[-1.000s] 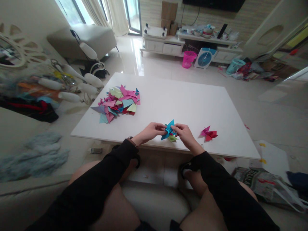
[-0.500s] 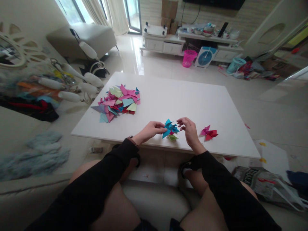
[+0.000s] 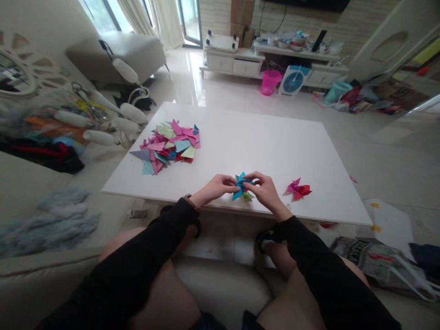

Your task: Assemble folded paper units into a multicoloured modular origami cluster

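Close to the table's front edge, my left hand [image 3: 220,185] pinches a blue folded-paper piece [image 3: 237,195] from its left side. My right hand [image 3: 264,187] has its thumb and fingers closed on the same blue paper from the right, hiding part of it. Just under it a green folded-paper piece [image 3: 247,196] shows on the table. A magenta and red pair of folded papers [image 3: 299,190] lies to the right of my right hand. Further left and back, a heap of folded papers [image 3: 172,144] in pink, green, blue and red covers the table's left side.
The white table [image 3: 254,137] has its front edge right before my knees. A lamp with several white shades [image 3: 125,71] stands beyond its left end. On the floor at right lies a printed bag [image 3: 374,261]. A pink basket [image 3: 271,83] and a blue fan [image 3: 294,81] stand behind.
My right hand has moved left and closed on the blue paper; half a second ago its fingers were apart beside it. My left hand keeps its pinch nearly in place.
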`<move>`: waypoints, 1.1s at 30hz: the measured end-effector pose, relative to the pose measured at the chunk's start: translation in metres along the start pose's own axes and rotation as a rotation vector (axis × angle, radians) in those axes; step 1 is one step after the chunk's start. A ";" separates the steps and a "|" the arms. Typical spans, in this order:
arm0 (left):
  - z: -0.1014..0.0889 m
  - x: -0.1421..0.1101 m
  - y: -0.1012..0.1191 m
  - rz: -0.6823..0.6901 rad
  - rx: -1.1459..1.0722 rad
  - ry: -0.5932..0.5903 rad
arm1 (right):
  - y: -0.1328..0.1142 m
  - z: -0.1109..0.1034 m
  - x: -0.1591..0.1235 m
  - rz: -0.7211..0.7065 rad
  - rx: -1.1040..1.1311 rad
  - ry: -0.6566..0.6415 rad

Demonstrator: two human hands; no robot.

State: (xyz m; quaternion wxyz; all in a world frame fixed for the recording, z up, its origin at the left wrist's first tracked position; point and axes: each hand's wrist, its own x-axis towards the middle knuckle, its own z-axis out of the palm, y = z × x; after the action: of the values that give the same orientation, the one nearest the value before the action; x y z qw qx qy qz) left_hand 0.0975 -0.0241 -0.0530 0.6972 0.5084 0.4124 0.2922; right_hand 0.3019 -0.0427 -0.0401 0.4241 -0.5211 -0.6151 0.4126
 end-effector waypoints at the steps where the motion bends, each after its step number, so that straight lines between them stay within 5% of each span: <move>1: 0.000 0.000 0.000 -0.001 -0.006 0.002 | 0.000 0.000 0.000 -0.003 -0.006 0.000; 8: 0.000 0.002 0.002 -0.083 -0.213 0.064 | 0.002 -0.002 0.000 -0.047 -0.065 0.026; 19: 0.005 0.003 -0.002 -0.168 -0.540 0.094 | -0.006 -0.003 -0.004 -0.308 -0.288 0.084; 26: 0.007 0.006 -0.008 -0.167 -0.672 0.144 | -0.003 0.000 -0.005 -0.214 -0.253 0.300; 33: 0.009 0.009 -0.012 -0.085 -0.672 0.138 | -0.003 0.006 -0.006 -0.182 -0.277 0.177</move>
State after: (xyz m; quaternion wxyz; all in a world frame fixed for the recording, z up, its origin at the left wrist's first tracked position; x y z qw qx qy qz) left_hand 0.1097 -0.0250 -0.0655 0.8076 0.2119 0.3602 0.4160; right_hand 0.2962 -0.0490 -0.0399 0.4360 -0.5511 -0.6710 0.2364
